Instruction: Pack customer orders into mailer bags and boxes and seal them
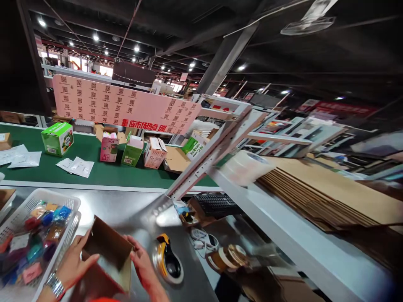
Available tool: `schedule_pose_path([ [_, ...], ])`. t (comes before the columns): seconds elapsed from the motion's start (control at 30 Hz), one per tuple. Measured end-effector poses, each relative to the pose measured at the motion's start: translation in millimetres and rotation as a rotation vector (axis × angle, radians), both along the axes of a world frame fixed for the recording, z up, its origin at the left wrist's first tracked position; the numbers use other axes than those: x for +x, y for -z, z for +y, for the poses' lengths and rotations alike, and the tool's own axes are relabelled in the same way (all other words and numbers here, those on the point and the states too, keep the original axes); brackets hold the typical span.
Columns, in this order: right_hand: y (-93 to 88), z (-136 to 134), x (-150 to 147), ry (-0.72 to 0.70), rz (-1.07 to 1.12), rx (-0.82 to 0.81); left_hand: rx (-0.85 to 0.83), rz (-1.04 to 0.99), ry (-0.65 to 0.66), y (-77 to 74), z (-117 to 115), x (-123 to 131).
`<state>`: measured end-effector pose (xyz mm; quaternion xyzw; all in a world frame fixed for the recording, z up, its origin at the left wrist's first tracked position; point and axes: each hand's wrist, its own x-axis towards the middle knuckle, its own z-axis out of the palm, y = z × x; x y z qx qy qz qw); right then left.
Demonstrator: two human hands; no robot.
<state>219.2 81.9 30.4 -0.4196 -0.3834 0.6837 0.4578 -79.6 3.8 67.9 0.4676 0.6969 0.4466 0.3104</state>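
An open cardboard box point(108, 243) is held between my two hands above the metal bench, its mouth facing up and toward me. My left hand point(74, 260), with a metal watch at the wrist, grips the box's left side, thumb over the edge. Against the right side press the fingers of my right hand point(141, 262). Something pale lies inside the box, too blurred to name. Right of my right hand sits a tape dispenser point(168, 260), yellow and black. A white plastic basket point(74, 201) of small colourful wrapped packets stands to the left.
Beyond the bench runs a green conveyor belt point(88, 178) carrying several printed cartons point(58, 138) and white packets point(82, 167). A slanting metal post point(201, 172) rises at centre. To the right, a shelf holds flat cardboard sheets point(315, 197) and tape rolls point(247, 165), above a keyboard point(215, 204).
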Motion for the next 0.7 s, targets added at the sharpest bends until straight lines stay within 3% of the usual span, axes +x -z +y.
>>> schedule_pose_path([
  [0.1,8.1,7,-16,0.029,-0.118,-0.01,-0.116,0.131,0.185,-1.2,-14,0],
  [0.23,6.2,17,-44,0.02,-0.295,0.005,-0.399,0.344,0.428,-14.2,-21,11],
  [0.33,-3.7,23,-50,-0.054,-0.346,0.058,-0.464,0.435,0.456,-21.1,-13,16],
  [0.43,-17.3,25,-43,-0.151,-0.3,-0.009,-0.364,0.456,0.316,-9.4,-1,17],
  [0.57,-30.1,20,-30,-0.288,-0.062,-0.262,-0.169,0.347,-0.004,28.1,6,23],
  [0.7,-24.6,13,-21,-0.153,-0.072,-0.205,-0.069,0.151,-0.185,50.1,2,33],
])
